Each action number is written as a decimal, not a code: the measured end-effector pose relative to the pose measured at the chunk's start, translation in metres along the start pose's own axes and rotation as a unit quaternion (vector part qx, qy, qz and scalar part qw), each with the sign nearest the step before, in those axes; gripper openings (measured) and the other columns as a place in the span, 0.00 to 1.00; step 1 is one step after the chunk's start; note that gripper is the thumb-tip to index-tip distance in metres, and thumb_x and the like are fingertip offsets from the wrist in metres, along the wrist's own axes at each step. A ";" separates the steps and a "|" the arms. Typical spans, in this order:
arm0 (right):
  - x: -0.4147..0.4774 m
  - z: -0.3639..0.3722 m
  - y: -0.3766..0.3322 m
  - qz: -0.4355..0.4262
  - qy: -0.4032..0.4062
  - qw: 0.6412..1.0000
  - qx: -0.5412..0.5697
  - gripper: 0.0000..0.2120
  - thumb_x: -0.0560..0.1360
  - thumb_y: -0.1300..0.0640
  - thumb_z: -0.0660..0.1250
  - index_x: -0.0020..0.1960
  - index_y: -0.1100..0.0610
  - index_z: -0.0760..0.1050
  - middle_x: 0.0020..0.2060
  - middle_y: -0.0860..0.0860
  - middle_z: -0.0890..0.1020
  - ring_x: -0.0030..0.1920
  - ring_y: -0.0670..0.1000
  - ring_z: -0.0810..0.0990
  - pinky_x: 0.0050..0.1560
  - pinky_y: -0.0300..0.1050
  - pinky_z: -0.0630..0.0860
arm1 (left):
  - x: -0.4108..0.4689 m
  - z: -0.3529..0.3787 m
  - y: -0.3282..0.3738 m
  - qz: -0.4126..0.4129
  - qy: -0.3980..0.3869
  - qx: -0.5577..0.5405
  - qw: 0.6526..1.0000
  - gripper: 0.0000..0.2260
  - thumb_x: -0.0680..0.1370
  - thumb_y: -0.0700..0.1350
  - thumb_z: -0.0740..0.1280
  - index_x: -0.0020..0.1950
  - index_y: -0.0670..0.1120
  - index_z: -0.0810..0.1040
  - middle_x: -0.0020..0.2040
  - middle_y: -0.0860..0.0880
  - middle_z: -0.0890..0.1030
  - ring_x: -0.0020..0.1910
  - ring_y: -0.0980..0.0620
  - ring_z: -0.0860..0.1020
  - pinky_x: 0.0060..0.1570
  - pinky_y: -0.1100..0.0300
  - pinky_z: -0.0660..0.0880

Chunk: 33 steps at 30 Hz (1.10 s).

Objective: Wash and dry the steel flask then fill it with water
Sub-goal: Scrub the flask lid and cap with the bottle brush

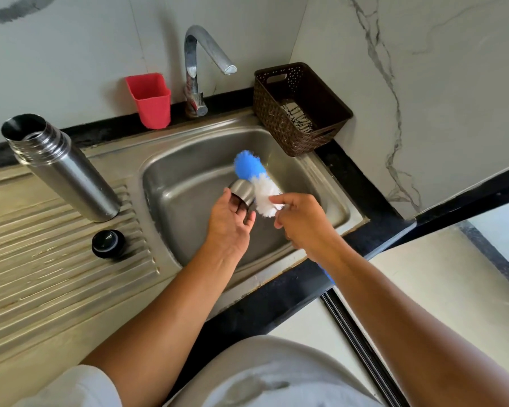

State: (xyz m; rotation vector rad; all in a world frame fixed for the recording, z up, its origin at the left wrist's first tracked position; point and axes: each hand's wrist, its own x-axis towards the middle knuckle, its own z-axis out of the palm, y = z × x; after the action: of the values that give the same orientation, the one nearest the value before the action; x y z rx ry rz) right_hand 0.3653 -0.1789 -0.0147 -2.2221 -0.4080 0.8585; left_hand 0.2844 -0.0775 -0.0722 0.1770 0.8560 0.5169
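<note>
The steel flask [62, 168] stands open-mouthed on the ribbed drainboard [56, 274] left of the sink. Its black stopper [108, 243] lies on the drainboard in front of it. Over the sink basin [188, 171] my left hand [229, 224] holds the flask's small steel cap [242, 191] in its fingers. My right hand [301, 221] grips a bottle brush [254, 180] with blue and white bristles, and the bristles lie against the cap's right side. The brush's blue handle end shows below my right wrist.
A steel tap [197, 69] rises behind the basin, with no water running. A red plastic cup [151, 99] stands to its left. A brown woven basket [299, 108] with a cloth inside sits at the back right corner. Black counter edging frames the sink.
</note>
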 end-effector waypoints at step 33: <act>-0.025 -0.001 0.003 -0.158 0.018 0.913 -0.375 0.25 0.80 0.61 0.61 0.71 0.40 0.76 0.62 0.48 0.83 0.50 0.53 0.85 0.42 0.44 0.80 | 0.010 -0.016 -0.014 0.018 0.103 0.250 0.963 0.07 0.85 0.41 0.61 0.61 0.46 0.77 0.61 0.47 0.82 0.63 0.45 0.80 0.57 0.51 0.76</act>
State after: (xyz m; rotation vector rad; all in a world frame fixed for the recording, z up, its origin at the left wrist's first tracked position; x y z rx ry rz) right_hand 0.3483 -0.1941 -0.0050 -2.7261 -1.2075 0.5247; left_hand 0.2823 -0.0859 -0.0944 0.6095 1.1806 0.3469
